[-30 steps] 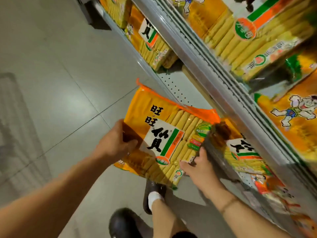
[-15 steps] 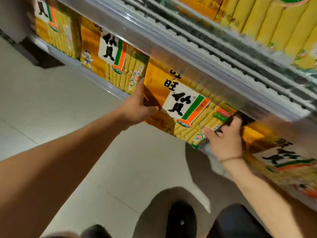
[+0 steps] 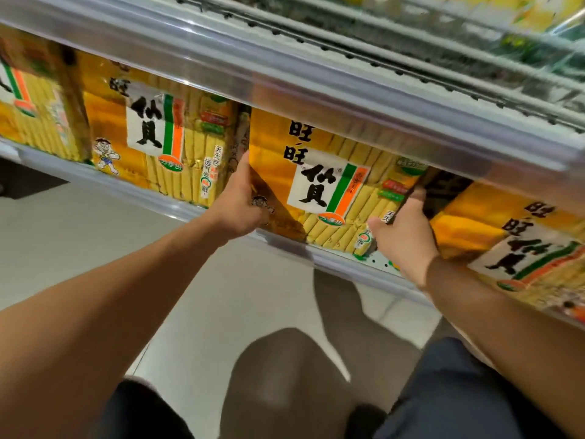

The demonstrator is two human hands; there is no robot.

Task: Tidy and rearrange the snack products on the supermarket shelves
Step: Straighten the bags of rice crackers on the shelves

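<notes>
Head view: snack bag [image 3: 329, 188] now deeper on lower shelf [image 3: 285, 245], both hands' [image 3: 243, 201] [image 3: 408, 236] grip round its sides.

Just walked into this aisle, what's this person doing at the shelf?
A person is restocking snacks. Both hands hold one orange pack: the left hand grips its left edge and the right hand its right edge. The pack stands upright on the lower shelf, between a neighbouring pack on its left and a tilted pack on its right.
</notes>
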